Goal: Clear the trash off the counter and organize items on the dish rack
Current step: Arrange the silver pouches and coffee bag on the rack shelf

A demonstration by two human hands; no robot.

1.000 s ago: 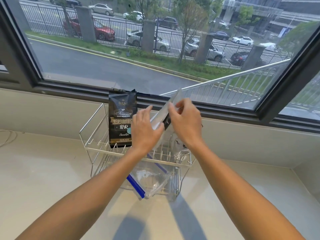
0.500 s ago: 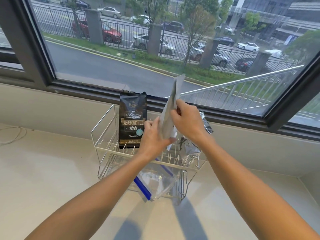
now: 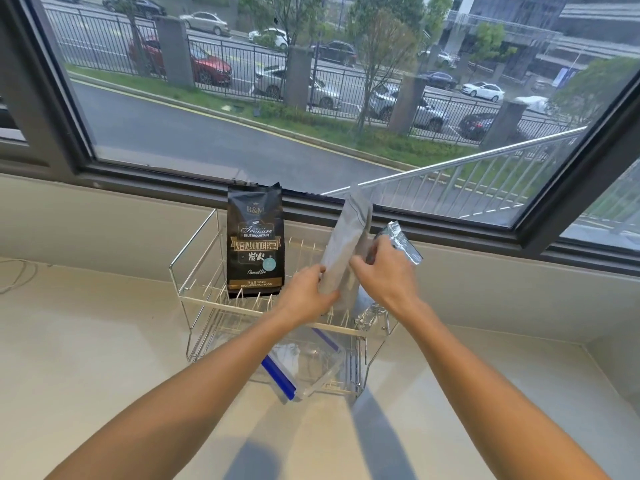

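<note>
A wire dish rack (image 3: 194, 251) stands on the pale counter against the wall under the window. A black coffee bag (image 3: 255, 242) stands upright at the rack's left. Both hands hold a grey pouch (image 3: 346, 244) upright over the rack's middle. My left hand (image 3: 308, 292) grips its lower left edge, and my right hand (image 3: 384, 275) grips its right side. A crumpled silver foil bag (image 3: 401, 244) leans at the rack's right, behind my right hand. A clear zip bag with a blue strip (image 3: 298, 368) lies on the lower tier.
The counter (image 3: 86, 341) runs wide to the left and in front of the rack. A thin white cable (image 3: 17, 275) lies at the far left. A side wall (image 3: 616, 362) closes the counter at the right. The window ledge runs right behind the rack.
The grey pouch has gone from tilted to nearly upright in both hands and has come down toward the rack. My view has shifted so the rack sits further right.
</note>
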